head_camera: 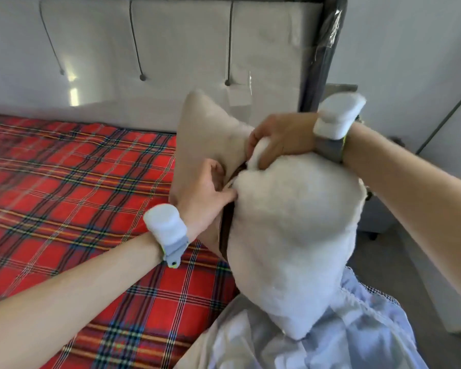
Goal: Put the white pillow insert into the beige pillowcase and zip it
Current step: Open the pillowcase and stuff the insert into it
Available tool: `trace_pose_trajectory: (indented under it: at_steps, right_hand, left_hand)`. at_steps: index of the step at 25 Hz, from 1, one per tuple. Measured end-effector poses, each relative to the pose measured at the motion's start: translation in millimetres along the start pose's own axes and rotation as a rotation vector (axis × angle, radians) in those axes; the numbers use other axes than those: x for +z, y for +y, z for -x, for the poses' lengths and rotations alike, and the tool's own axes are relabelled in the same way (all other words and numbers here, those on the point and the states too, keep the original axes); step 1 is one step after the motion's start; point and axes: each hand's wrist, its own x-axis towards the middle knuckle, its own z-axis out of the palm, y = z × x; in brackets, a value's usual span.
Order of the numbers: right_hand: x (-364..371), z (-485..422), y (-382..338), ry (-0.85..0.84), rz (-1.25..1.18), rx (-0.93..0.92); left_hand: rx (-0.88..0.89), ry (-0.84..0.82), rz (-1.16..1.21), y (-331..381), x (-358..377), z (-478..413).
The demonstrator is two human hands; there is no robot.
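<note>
A white pillow insert (pixel 290 222) is sticking mostly out of a beige pillowcase (pixel 210 129), with only its far end sitting inside the dark-edged opening (pixel 225 230). Both are being held up over the right edge of a bed. The left hand (pixel 210 193) is gripping the pillowcase beside the opening, fingers curled into the fabric. The right hand (pixel 280 139) is digging curled fingers into the insert's far end at the opening. White padded wristbands (pixel 168 230) are showing on both wrists. A red plaid blanket (pixel 64 195) is covering the bed on the left, and a white tufted headboard (pixel 171 49) is standing at the far side.
</note>
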Motion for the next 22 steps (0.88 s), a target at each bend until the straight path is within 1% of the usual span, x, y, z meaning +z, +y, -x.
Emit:
trace_pose_trajectory:
  at_steps: [1, 2, 3, 6, 7, 9, 12, 15, 17, 19, 22]
  right_hand:
    - [16, -3, -1, -0.034, 0.046, 0.011]
    - [28, -4, 0, -0.08, 0.094, 0.027]
    - [33, -3, -2, -0.144, 0.123, 0.044]
    - [16, 6, -11, -0.312, 0.087, 0.045]
    - [8, 9, -15, -0.355, 0.069, 0.062]
    - [2, 9, -16, -0.369, 0.089, 0.093]
    - [19, 6, -9, -0.304, 0.094, 0.068]
    - [51, 12, -7, -0.153, 0.012, 0.029]
    - [64, 19, -17, -0.08, 0.1, 0.019]
    - [71, 26, -29, -0.088, 0.187, 0.019]
    - [82, 30, -42, -0.131, 0.221, 0.029]
  left_hand:
    - [-0.005, -0.014, -0.249, -10, 0, 1]
    - [0.007, -0.013, -0.448, -17, 0, 0]
    - [0.039, 0.012, -0.581, -21, -2, -1]
    - [0.27, 0.103, -0.927, -13, -4, -10]
    - [0.333, 0.114, -1.005, -7, -6, -14]
    - [0.397, 0.12, -1.141, 3, -6, -24]
    - [0.4, 0.078, -1.176, -2, 0, -34]
    - [0.455, 0.106, -1.143, -19, 0, -39]
    - [0.486, 0.108, -1.06, -24, -2, -44]
    - [0.51, 0.039, -0.979, -23, -3, -50]
    - [0.572, -0.097, -0.877, -19, -2, -51]
